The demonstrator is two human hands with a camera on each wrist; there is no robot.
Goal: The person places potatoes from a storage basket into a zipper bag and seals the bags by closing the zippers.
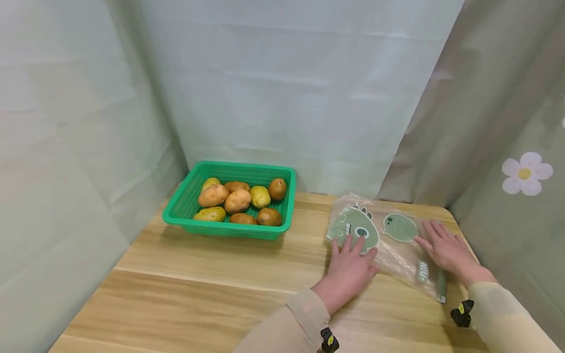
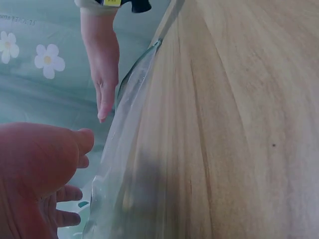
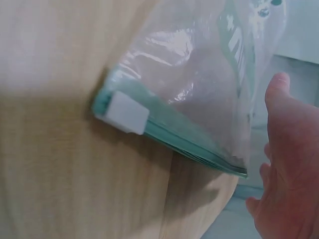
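A clear zip bag (image 1: 388, 240) printed with green cartoon shapes lies flat on the wooden table (image 1: 212, 289) at the right. My left hand (image 1: 348, 267) rests flat on the bag's near left part, fingers straight. My right hand (image 1: 446, 247) lies flat on the bag's right side, beside its green zip strip (image 1: 441, 287). The right wrist view shows the white slider (image 3: 122, 112) on the zip strip (image 3: 194, 144) and my right hand (image 3: 286, 174) beside it. In the left wrist view the bag (image 2: 124, 164) lies between my left hand (image 2: 40, 174) and my right hand (image 2: 102, 74).
A green plastic basket (image 1: 185, 215) with several potatoes (image 1: 238, 201) stands at the back left of the table. Pale curtains enclose the table at the back and both sides. The curtain on the right carries a flower print (image 1: 525, 172).
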